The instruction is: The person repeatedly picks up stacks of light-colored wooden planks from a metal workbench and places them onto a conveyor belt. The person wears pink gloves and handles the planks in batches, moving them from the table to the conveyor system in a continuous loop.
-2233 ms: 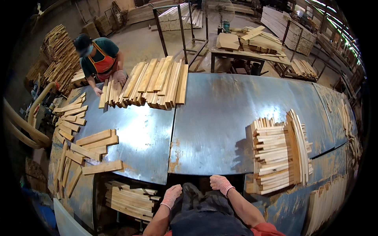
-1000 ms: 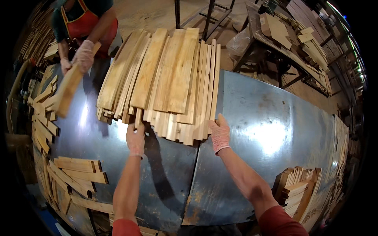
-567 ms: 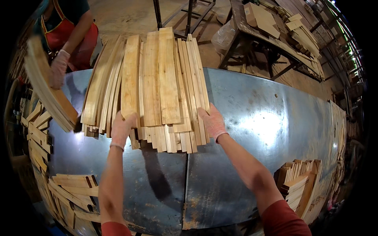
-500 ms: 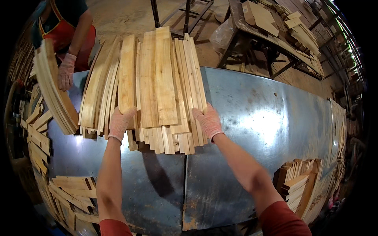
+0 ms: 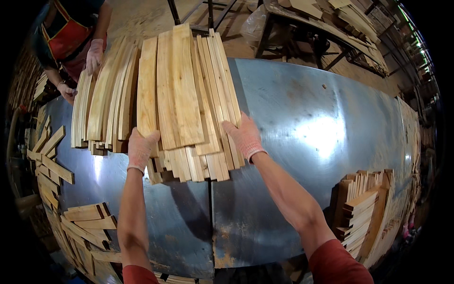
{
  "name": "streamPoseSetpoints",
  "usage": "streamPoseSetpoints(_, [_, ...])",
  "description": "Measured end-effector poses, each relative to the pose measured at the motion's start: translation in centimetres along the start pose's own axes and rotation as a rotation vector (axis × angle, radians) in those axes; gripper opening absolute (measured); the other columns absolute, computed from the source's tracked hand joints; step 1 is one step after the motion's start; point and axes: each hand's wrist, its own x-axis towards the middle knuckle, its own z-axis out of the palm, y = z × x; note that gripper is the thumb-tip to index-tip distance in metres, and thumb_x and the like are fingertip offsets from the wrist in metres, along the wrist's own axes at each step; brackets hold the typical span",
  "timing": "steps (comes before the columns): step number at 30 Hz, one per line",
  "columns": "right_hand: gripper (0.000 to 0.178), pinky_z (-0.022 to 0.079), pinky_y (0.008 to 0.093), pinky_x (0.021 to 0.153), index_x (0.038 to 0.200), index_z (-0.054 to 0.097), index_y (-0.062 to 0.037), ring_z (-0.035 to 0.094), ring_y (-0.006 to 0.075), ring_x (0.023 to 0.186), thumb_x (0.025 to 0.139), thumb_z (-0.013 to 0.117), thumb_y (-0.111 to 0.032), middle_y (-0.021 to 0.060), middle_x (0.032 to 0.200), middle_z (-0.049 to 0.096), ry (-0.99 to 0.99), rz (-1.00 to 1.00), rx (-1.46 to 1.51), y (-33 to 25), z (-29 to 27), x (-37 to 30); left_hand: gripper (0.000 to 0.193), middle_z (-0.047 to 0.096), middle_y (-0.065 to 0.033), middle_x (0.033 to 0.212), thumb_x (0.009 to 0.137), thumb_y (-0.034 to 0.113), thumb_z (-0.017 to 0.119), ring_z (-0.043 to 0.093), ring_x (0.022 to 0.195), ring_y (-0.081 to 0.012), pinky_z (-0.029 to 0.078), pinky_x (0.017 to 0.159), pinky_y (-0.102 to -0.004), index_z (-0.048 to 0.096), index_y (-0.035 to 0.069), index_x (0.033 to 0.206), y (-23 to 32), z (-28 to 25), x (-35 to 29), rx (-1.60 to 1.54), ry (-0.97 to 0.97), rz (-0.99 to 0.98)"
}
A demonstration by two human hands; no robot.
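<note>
A broad stack of curved wooden slats (image 5: 182,94) lies at the far middle of the metal-topped table, with several slats flat on top of others standing on edge. My left hand (image 5: 142,149), in a pinkish knit glove, grips its near left side. On the right edge, my right hand (image 5: 245,135), gloved alike, presses the outer slats with the thumb on the near side. The fingertips of both hands are partly hidden by the wood. Close by to the left stands another row of slats (image 5: 111,90).
A co-worker in a red apron (image 5: 71,38) stands at the far left, gloved hands at the slat row. Loose wood pieces (image 5: 90,217) lie at the near left. More slats (image 5: 362,208) are stacked at the right of the metal tabletop (image 5: 288,189). Behind is a dark workbench (image 5: 321,35).
The co-worker's tilted bundle of slats now stands against the left row, and the co-worker's hands have moved. My hands keep their hold on the stack, which appears slightly farther left in view.
</note>
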Motion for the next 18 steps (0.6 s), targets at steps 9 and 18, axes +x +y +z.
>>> streamPoseSetpoints(9, [0.063, 0.049, 0.0494, 0.11, 0.14, 0.064, -0.0096, 0.063, 0.0403, 0.124, 0.09, 0.074, -0.046, 0.0216, 0.127, 0.071, 0.056, 0.098, 0.054, 11.0, -6.7, -21.7, 0.073, 0.076, -0.0234, 0.115, 0.077, 0.037, 0.088, 0.077, 0.104, -0.0386, 0.061, 0.091, -0.0454, 0.059, 0.0, 0.133, 1.9, 3.4, -23.5, 0.237, -0.083, -0.192])
streamPoseSetpoints(18, [0.065, 0.054, 0.0453, 0.105, 0.14, 0.065, -0.0091, 0.068, 0.038, 0.121, 0.087, 0.08, -0.042, 0.0205, 0.132, 0.071, 0.101, 0.374, 0.279, 25.4, -11.3, -44.5, 0.099, 0.076, -0.0207, 0.122, 0.07, 0.04, 0.094, 0.074, 0.115, -0.0378, 0.058, 0.101, -0.0458, 0.047, 0.005, 0.151, -3.2, 8.3, -50.0, 0.254, -0.199, -0.261])
